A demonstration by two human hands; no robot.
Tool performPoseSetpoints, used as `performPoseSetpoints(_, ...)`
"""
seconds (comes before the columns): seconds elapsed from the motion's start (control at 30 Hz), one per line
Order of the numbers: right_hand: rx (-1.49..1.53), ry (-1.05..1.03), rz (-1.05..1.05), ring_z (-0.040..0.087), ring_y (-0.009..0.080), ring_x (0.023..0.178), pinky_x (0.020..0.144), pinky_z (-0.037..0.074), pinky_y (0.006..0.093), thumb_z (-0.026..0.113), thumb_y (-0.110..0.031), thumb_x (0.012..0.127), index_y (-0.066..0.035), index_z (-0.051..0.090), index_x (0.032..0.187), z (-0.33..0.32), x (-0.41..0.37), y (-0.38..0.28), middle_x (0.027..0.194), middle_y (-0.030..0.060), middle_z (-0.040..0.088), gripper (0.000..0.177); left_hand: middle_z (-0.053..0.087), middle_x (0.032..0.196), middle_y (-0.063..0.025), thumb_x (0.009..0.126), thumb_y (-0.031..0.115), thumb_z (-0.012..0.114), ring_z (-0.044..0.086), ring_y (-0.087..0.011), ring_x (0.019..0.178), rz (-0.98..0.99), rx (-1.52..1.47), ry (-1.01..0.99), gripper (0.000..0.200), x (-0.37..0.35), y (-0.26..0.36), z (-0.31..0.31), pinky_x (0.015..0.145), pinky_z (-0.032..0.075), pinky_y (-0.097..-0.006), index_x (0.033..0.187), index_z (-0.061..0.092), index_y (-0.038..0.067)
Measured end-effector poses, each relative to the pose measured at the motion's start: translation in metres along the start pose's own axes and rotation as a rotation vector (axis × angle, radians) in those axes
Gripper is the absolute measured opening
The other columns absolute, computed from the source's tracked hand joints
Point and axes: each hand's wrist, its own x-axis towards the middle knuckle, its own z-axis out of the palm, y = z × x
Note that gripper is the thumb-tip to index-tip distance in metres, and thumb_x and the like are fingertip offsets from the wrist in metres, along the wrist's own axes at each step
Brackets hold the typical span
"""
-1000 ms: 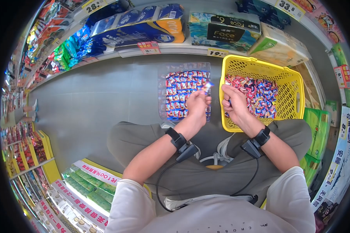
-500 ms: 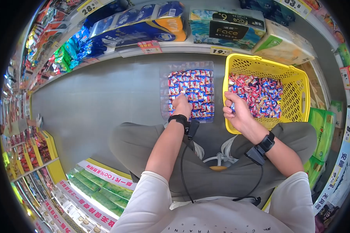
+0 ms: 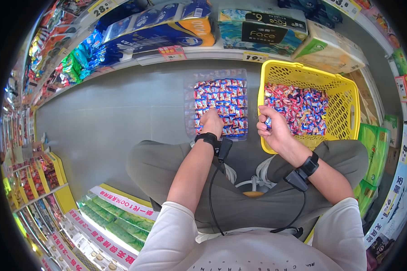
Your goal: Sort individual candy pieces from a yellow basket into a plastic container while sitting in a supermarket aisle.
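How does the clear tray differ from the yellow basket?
The clear tray is see-through and shallow; the yellow basket is opaque plastic with taller, perforated walls. The tray's wrapped candies sit in neat rows, while the basket's candies lie in a jumbled heap. Both hold small, colorful wrapped sweets.

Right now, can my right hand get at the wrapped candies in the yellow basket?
Probably yes: the right hand is at the left side of the yellow basket, close to the candies, and no lid covers them. Its fingers are curled, so they'd likely need to open first.
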Motion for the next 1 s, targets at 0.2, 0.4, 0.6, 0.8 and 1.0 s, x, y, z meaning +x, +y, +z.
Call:
performPoseSetpoints(0.2,0.03,-0.068,-0.103,0.049,0.0147,0.063,0.05,0.036,0.0252,0.053,-0.011,0.091,-0.007,0.048,0.112,0.012,-0.014,0.006,0.085,0.0062,0.055,0.022,0.06,0.073,-0.0108,0.092,0.019,0.056,0.06,-0.0214,0.066,-0.012,-0.38,-0.164,0.015,0.018,-0.012,0.012,0.054,0.045,-0.0312,0.092,0.057,0.004)
performPoseSetpoints(0.4,-0.14,-0.193,-0.123,0.056,0.013,0.073,0.064,0.045,0.0261,0.049,-0.026,0.103,-0.005,0.053,0.119,0.016,-0.015,0.01,0.1,0.0094,0.064,0.027,0.056,0.079,-0.006,0.093,0.018,0.059,0.057,-0.0171,0.062,0.051,-0.135,-0.662,0.015,-0.158,0.046,-0.064,0.048,0.044,-0.03,0.1,0.056,0.004)
performPoseSetpoints(0.6,-0.25,-0.022,-0.194,0.05,0.0042,0.061,0.05,0.036,0.0189,0.065,-0.033,0.095,-0.008,0.061,0.095,0.008,-0.009,0.004,0.081,-0.0023,0.059,0.026,0.063,0.091,-0.0044,0.097,0.021,0.059,0.062,-0.0143,0.078,0.362,0.021,-1.107,0.023,-0.191,0.024,-0.091,0.063,0.049,-0.0283,0.113,0.059,0.005)
performPoseSetpoints(0.8,-0.197,0.017,-0.229,0.042,0.0022,0.051,0.042,0.027,0.0182,0.073,-0.032,0.09,-0.008,0.055,0.087,0.008,-0.003,0.004,0.07,-0.0048,0.05,0.03,0.066,0.095,-0.0051,0.098,0.018,0.06,0.063,-0.0116,0.083,0.486,-0.004,-1.121,0.023,-0.2,0.01,-0.103,0.077,0.05,-0.0267,0.113,0.063,0.002)
performPoseSetpoints(1.0,-0.132,-0.005,-0.213,0.043,0.0042,0.054,0.043,0.028,0.0188,0.069,-0.033,0.093,-0.008,0.054,0.091,0.009,-0.002,0.0,0.074,-0.0013,0.052,0.029,0.064,0.093,-0.0045,0.097,0.013,0.061,0.062,-0.0115,0.082,0.453,-0.066,-1.085,0.018,-0.194,0.013,-0.098,0.074,0.053,-0.026,0.111,0.061,0.001)
